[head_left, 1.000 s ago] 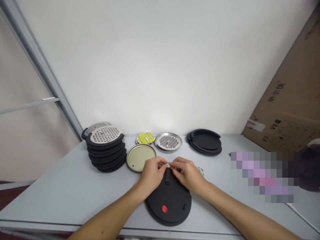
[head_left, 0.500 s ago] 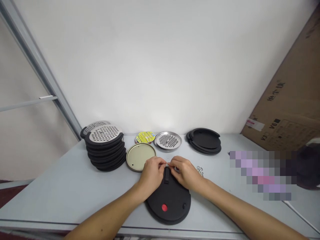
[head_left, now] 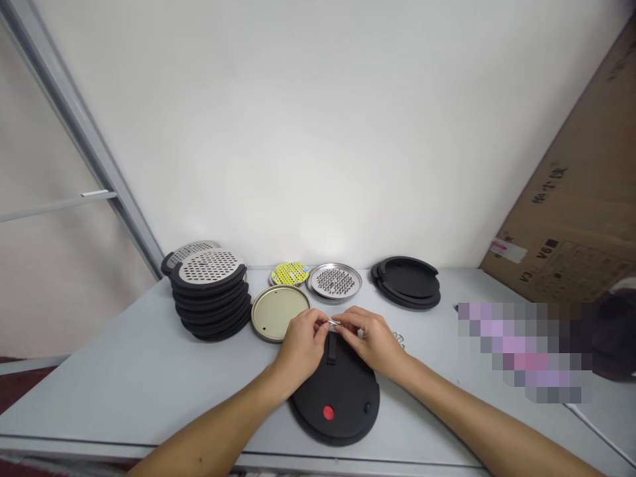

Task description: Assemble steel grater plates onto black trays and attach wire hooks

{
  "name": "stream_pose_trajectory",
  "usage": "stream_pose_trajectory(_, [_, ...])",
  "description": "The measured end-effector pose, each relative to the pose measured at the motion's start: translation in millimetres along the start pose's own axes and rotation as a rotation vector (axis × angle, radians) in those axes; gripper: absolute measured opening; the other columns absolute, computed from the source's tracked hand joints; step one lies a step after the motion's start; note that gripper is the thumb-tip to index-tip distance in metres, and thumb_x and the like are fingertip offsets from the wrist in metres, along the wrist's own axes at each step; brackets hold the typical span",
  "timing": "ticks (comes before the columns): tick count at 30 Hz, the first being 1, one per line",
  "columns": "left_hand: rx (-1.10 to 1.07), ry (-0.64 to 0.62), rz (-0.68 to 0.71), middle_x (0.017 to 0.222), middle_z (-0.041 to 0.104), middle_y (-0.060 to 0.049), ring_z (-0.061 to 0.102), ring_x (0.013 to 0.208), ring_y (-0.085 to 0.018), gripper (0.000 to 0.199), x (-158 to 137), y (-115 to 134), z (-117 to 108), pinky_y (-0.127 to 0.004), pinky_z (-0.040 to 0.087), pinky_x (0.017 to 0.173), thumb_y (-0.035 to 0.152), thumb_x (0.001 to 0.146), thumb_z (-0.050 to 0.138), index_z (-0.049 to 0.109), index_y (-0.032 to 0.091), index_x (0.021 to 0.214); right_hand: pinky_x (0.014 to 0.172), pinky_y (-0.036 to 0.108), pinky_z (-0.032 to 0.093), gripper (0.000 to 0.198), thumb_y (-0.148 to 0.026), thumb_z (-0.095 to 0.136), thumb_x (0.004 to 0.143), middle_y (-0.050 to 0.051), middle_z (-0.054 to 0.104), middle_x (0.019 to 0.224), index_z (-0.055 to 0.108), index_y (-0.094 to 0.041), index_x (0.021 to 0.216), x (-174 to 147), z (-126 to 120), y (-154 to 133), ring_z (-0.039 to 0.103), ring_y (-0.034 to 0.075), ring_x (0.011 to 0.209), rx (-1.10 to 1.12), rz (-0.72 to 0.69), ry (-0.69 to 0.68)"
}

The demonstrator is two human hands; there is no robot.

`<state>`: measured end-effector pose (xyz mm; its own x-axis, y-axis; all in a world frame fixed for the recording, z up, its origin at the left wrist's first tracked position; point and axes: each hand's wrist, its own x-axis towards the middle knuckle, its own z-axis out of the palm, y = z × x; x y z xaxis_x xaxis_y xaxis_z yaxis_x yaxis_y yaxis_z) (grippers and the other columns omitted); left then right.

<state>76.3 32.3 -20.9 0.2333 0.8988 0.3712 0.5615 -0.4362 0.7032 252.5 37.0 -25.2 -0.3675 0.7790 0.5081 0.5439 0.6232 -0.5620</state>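
Head camera looks forward and down (close) over the table (head_left: 124, 377).

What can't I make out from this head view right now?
- Small metal piece: pinched between left hand and right hand; too small to identify, mostly covered by fingers.
- Black disc: its far end is hidden under both hands.
- Metal rings: partly behind the right hand; count unclear.
- Right side of the table: pixelated patch hides what lies there.
- Cardboard box: cut off by the right edge.
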Motion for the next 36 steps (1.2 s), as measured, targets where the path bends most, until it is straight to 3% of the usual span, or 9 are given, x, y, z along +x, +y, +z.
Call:
stream_pose_trajectory(3, [-0.036, 0.002, -0.005, 0.083, 0.068, -0.004, 0.061, 0.076, -0.016, 0.013, 0, 4, -2, -0.027, 0.046, 0.071, 0.018, 0.086, 0.051, 0.064, 0.017, 0.083, 0.063, 0.027, 0.05, 0.026, -0.015, 0.052, 0.087, 0.005, 0.065, 0.085, 0.07, -0.022, 0.105, -1, -5, -4, 0.06, 0.014, 0.067, -0.011, 0.002, 0.0])
stream_pose_trajectory(8, [-0.092, 0.01, -0.025, 0.08, 0.068, -0.002, 0.061, 0.074, -0.015, 0.013, 1, 11, -7, -0.026, 0.046, 0.069, 0.021, 0.085, 0.052, 0.064, 0.018, 0.081, 0.054, 0.025, 0.05, 0.045, -0.012, 0.052, 0.081, 0.009, 0.062, 0.117, 0.058, -0.025, 0.124, -5, -12, -13, 0.054, 0.009, 0.052, 0.02, 0.049, -0.023])
stream_pose_trajectory(12, [-0.071, -0.024, -0.017, 0.074, 0.066, -0.001, 0.06, 0.067, -0.014, 0.014, 0, 15, -10, -0.025, 0.044, 0.064, 0.023, 0.085, 0.053, 0.065, 0.018, 0.078, 0.056, 0.024, 0.049, 0.053, -0.011, 0.056, 0.078, 0.004, 0.07, 0.099, 0.053, -0.025, 0.129, 0, -14, -20, 0.057, 0.011, 0.056, 0.002, 0.066, -0.095])
stream_pose_trajectory(21, [-0.21, -0.075, -0.127, 0.075, 0.069, -0.002, 0.062, 0.071, -0.015, 0.017, 4, 14, -15, -0.024, 0.046, 0.067, 0.026, 0.084, 0.053, 0.065, 0.017, 0.076, 0.062, 0.027, 0.046, 0.015, -0.019, 0.058, 0.084, 0.003, 0.068, 0.078, 0.068, -0.021, 0.096, 1, -7, -17, 0.061, 0.016, 0.067, -0.097, 0.046, -0.011])
stream_pose_trajectory(24, [-0.217, -0.116, -0.162, 0.074, 0.069, -0.002, 0.063, 0.071, -0.016, 0.018, 4, 8, -15, -0.025, 0.046, 0.066, 0.026, 0.084, 0.054, 0.066, 0.016, 0.074, 0.066, 0.027, 0.047, 0.017, -0.021, 0.054, 0.089, 0.004, 0.068, 0.08, 0.07, -0.022, 0.097, -7, -5, -14, 0.062, 0.017, 0.073, -0.063, 0.003, -0.03])
stream_pose_trajectory(30, [-0.073, -0.074, -0.055, 0.078, 0.069, -0.003, 0.062, 0.072, -0.016, 0.018, 1, 2, -10, -0.026, 0.045, 0.067, 0.025, 0.086, 0.052, 0.067, 0.017, 0.079, 0.064, 0.027, 0.047, 0.02, -0.018, 0.052, 0.09, 0.005, 0.066, 0.081, 0.07, -0.021, 0.099, -15, 1, -6, 0.061, 0.017, 0.069, -0.116, 0.012, 0.034])
stream_pose_trajectory(36, [0.046, -0.045, 0.024, 0.08, 0.069, -0.003, 0.06, 0.073, -0.015, 0.018, 0, 1, -8, -0.025, 0.044, 0.068, 0.018, 0.085, 0.053, 0.07, 0.018, 0.079, 0.064, 0.025, 0.048, 0.02, -0.016, 0.052, 0.089, 0.006, 0.065, 0.084, 0.071, -0.021, 0.094, -13, 5, 0, 0.061, 0.016, 0.072, -0.09, -0.013, 0.006])
